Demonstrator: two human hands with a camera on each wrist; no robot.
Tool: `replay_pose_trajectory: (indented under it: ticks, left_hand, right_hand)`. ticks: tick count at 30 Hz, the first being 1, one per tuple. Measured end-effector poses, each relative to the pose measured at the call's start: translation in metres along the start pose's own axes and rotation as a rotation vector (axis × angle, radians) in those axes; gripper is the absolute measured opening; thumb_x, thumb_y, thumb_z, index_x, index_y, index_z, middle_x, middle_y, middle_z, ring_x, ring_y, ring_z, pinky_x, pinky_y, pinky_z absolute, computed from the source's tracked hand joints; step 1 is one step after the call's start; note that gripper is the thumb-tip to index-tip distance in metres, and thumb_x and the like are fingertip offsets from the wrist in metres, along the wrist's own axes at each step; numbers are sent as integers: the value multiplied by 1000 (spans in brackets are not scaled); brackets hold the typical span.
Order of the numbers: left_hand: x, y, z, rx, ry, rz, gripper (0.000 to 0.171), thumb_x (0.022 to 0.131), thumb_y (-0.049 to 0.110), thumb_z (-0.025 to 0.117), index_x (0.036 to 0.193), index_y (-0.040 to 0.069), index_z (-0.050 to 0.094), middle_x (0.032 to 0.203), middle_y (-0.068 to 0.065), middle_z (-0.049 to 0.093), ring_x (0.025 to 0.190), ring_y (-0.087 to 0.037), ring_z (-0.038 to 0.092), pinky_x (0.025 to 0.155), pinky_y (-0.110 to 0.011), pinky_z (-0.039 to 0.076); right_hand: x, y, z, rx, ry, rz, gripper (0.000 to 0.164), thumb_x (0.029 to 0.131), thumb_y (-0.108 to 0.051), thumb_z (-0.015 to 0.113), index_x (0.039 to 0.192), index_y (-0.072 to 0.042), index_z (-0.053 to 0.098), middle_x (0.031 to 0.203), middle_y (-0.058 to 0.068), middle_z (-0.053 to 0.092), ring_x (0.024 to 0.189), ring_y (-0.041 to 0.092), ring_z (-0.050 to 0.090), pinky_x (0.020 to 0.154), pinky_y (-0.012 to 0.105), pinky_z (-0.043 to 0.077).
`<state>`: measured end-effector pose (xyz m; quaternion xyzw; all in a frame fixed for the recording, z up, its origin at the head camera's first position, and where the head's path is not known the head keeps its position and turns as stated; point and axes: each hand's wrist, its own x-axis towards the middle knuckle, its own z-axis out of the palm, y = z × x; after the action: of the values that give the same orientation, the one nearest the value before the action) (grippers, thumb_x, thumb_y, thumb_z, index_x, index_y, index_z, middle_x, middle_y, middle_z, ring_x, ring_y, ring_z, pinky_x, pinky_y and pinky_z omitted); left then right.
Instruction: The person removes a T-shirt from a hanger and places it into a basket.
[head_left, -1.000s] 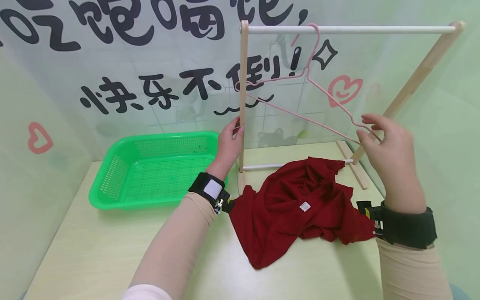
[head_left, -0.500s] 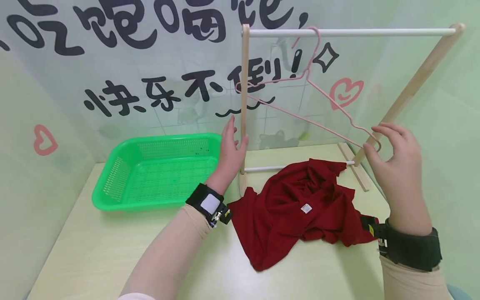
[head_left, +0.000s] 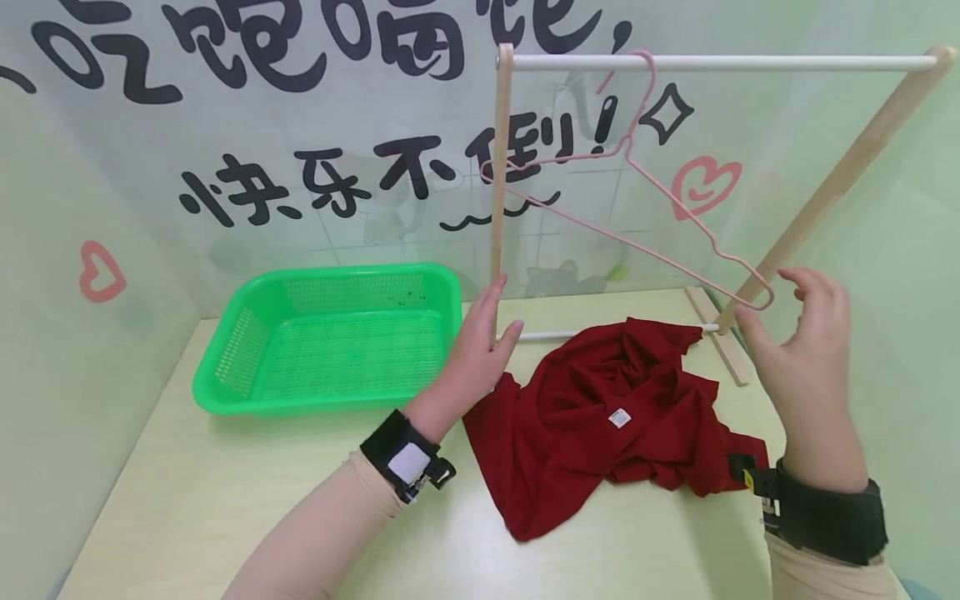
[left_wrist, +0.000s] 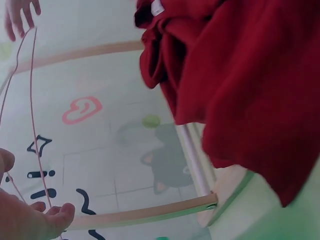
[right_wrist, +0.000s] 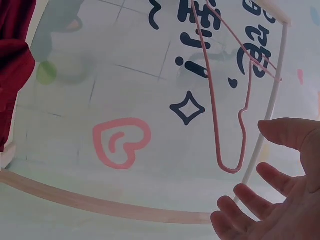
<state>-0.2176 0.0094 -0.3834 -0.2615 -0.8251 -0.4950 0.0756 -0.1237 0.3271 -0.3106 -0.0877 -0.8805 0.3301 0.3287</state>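
A pink wire hanger (head_left: 628, 143) hangs by its hook from the white top bar (head_left: 750, 63) of a wooden rack, turned at an angle. My right hand (head_left: 813, 358) is by its lower right end, thumb and fingers spread; the right wrist view shows the hanger's rounded end (right_wrist: 230, 170) apart from that hand. In front of the rack's left post (head_left: 501, 167), my left hand (head_left: 472, 354) is held with its fingers straight and nothing in it. Below lies a crumpled dark red garment (head_left: 592, 450) with a white label (head_left: 619, 417).
To the left of the rack, a green plastic basket (head_left: 315, 407) stands on the pale table (head_left: 172, 492). The rack's right post (head_left: 847, 179) slants beside the right hand. A wall sheet with black lettering (head_left: 337, 183) is behind everything.
My left hand has come away from the rack's left post, moving down and toward me. The right hand has let go of the hanger's end and moved slightly right and down.
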Motion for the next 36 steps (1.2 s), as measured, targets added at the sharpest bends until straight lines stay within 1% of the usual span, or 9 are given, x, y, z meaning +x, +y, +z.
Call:
replay_pose_trajectory:
  ticks: [4, 8, 11, 13, 15, 20, 24, 30, 36]
  left_hand:
    - [-20, -5, 8, 57, -92, 3, 61, 100, 27, 47, 152, 12, 18, 155, -5, 24, 144, -20, 21, 115, -41, 26]
    - [-41, -11, 15, 105, -171, -17, 62, 100, 28, 47, 152, 11, 19, 155, -6, 25, 143, -22, 22, 114, -42, 26]
    - [-56, -13, 20, 152, -228, -68, 64, 98, 29, 49, 152, 12, 19, 155, -8, 25, 143, -25, 22, 114, -44, 26]
    - [-64, -15, 23, 184, -262, -110, 65, 98, 29, 51, 151, 11, 19, 154, -11, 26, 142, -29, 23, 113, -46, 27]
    - [-72, -16, 25, 214, -306, -157, 68, 97, 30, 52, 152, 11, 17, 155, -14, 24, 142, -31, 23, 112, -48, 28]
    - [-88, -21, 32, 231, -395, -279, 75, 95, 32, 55, 152, 9, 12, 155, -19, 17, 140, -40, 23, 107, -52, 34]
    - [-95, -24, 35, 203, -429, -368, 78, 94, 34, 56, 152, 9, 10, 153, -22, 18, 138, -43, 26, 104, -52, 38]
    - [-100, -33, 41, 113, -434, -487, 77, 94, 35, 56, 152, 7, 12, 149, -23, 25, 137, -39, 29, 105, -51, 36]
    - [-101, -43, 47, 1, -366, -499, 75, 94, 28, 56, 150, 1, 15, 148, -23, 30, 138, -37, 28, 109, -51, 32]
  right_hand:
    - [-7, 11, 5, 31, 14, 60, 59, 86, -17, 65, 139, -12, 40, 138, 0, 35, 107, -1, 29, 84, 20, 27]
    - [-15, 24, 11, 38, -30, 95, 62, 88, -18, 62, 142, -9, 33, 142, 6, 30, 117, 16, 32, 93, 32, 31]
    - [-21, 34, 13, -11, -157, 117, 67, 91, -23, 58, 147, -5, 25, 149, 17, 19, 131, 37, 25, 101, 57, 26]
    - [-25, 41, 16, -31, -266, 120, 70, 94, -29, 54, 148, -2, 18, 152, 23, 11, 135, 47, 16, 100, 70, 21]
    - [-29, 48, 19, -56, -380, 116, 74, 96, -33, 51, 149, 0, 12, 152, 28, 4, 136, 54, 9, 97, 75, 17]
    - [-42, 64, 40, -113, -602, 130, 81, 97, -42, 48, 148, 5, 6, 149, 37, -2, 131, 63, 8, 93, 78, 19]
    - [-50, 75, 56, -170, -737, 175, 86, 96, -48, 45, 148, 6, 3, 146, 41, -5, 126, 68, 11, 94, 77, 21]
    - [-60, 83, 72, -194, -852, 228, 89, 96, -51, 44, 147, 7, 2, 143, 45, -4, 126, 66, 13, 98, 72, 25]
    - [-67, 90, 84, -148, -927, 260, 88, 96, -52, 42, 147, 8, 4, 142, 46, 3, 129, 63, 10, 100, 72, 22]
